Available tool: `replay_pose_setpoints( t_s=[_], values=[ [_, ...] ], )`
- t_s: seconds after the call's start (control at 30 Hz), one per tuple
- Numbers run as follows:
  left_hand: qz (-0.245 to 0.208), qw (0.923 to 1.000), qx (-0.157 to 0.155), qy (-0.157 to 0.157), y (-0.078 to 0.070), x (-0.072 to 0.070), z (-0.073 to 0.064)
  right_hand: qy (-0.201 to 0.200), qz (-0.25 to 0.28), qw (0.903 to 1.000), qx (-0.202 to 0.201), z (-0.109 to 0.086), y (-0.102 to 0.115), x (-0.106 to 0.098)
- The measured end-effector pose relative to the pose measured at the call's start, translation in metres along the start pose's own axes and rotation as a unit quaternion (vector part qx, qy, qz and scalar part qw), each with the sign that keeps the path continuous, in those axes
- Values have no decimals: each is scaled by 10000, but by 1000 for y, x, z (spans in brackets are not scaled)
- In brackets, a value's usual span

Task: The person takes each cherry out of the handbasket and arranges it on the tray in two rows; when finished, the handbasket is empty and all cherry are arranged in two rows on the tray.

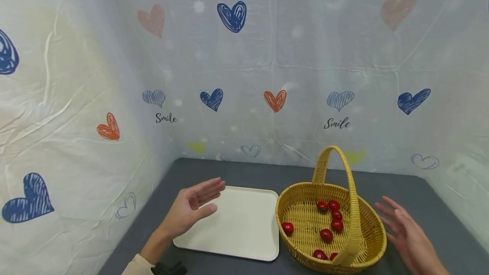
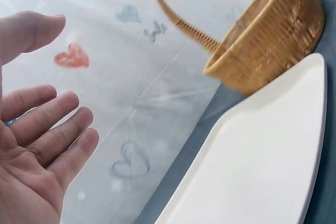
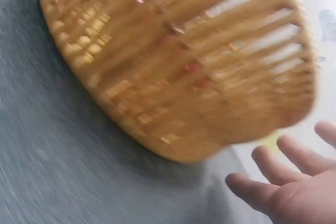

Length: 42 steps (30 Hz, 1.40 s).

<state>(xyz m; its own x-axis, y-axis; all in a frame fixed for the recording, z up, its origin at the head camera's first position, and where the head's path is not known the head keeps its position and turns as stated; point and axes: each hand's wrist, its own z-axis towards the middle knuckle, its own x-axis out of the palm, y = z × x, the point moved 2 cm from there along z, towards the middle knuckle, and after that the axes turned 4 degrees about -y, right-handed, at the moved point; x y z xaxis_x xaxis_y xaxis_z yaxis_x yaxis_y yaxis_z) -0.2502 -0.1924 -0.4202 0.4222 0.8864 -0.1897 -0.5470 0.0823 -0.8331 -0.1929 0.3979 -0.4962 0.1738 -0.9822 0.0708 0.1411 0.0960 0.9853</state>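
A yellow wicker basket with a tall arched handle stands on the right of the table. Several small, shiny dark red round fruits lie spread over its bottom. Left of it is a flat cream tray with rounded corners, bare on top. My left hand hovers over the tray's left side, fingers extended, holding nothing; its palm and thumb show in the left wrist view. Beside the basket's right rim is my right hand, fingers spread and nothing in it. The right wrist view has its fingertips close by the basket wall.
The dark grey table reaches back to a pale curtain printed with hearts and "Smile". Another stretch of curtain runs along the left side. The basket handle rises well above the rim.
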Motion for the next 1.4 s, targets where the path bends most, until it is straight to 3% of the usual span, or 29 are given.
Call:
replay_pose_setpoints(
  t_s=[0.13,0.33,0.53,0.77,1.03,1.23,1.4],
  values=[
    [28,9998,-177,93,3,18,11,-151,-98,9995,272,2,-10,7],
    [29,9985,-542,121,2,43,26,-664,-798,9875,1185,6,-19,22],
    [-35,9964,-791,286,6,69,41,-386,-623,9957,570,7,-27,25],
    [-227,9913,-1117,651,11,103,56,-682,-969,9905,698,9,-27,30],
    [-312,9841,-1322,1148,17,148,71,-629,-925,9917,636,8,-28,33],
    [152,9783,-1348,1566,23,184,80,-568,-843,9940,403,7,-29,32],
    [1029,9677,-1364,1853,27,210,88,-611,-904,9937,272,7,-31,33]
  ],
)
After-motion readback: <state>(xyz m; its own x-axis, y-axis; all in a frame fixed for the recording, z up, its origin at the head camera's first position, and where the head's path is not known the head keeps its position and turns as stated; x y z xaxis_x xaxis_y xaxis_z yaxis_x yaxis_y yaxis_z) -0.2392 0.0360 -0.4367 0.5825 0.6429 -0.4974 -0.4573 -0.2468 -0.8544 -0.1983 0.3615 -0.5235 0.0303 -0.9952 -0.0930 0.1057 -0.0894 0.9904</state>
